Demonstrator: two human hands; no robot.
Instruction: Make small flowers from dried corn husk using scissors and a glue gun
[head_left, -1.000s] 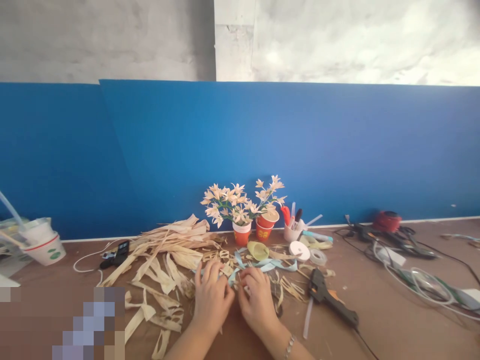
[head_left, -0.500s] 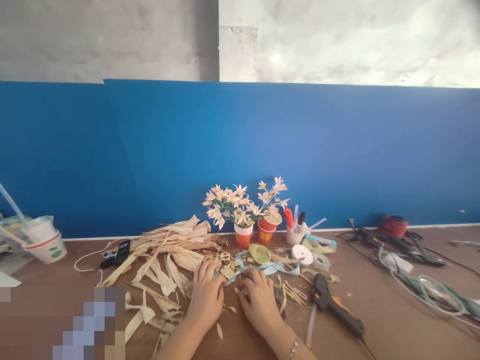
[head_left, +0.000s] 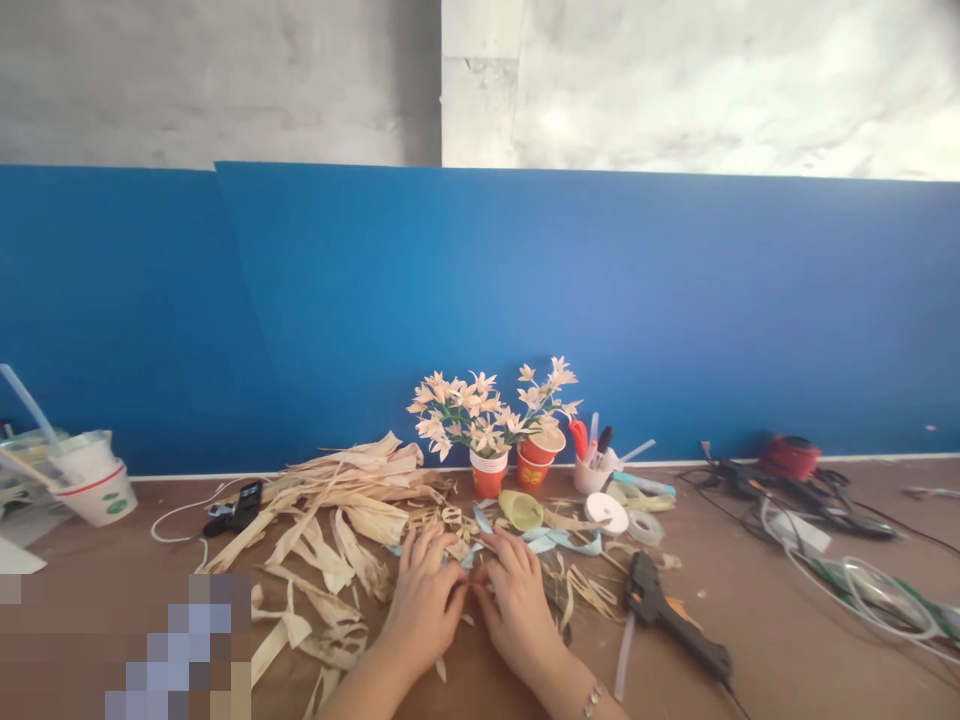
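My left hand (head_left: 426,598) and my right hand (head_left: 516,600) are low over the middle of the brown table, backs up and fingers curled. Their thumbs and forefingers come together in pinches almost tip to tip; whatever lies between them is too small to make out. Just beyond the fingers lie pale blue strips (head_left: 559,540), partly covered by my hands. Dried husk pieces (head_left: 367,520) spread to the left of my left hand. A yellowish-green cup-shaped piece (head_left: 520,509) lies in front of my right hand, and a black glue gun (head_left: 671,612) rests to its right.
Two red paper cups (head_left: 489,476) with pale flowers (head_left: 469,405) stand against the blue partition (head_left: 600,280). Beside them are a pen cup (head_left: 590,473) and a white spool (head_left: 606,513). Cables (head_left: 870,590) trail at right; a drink cup (head_left: 101,497) stands at left.
My left hand has shifted right, so its thumb and forefinger are nearly against those of my right hand. The right hand has barely moved, and the things on the table are unchanged.
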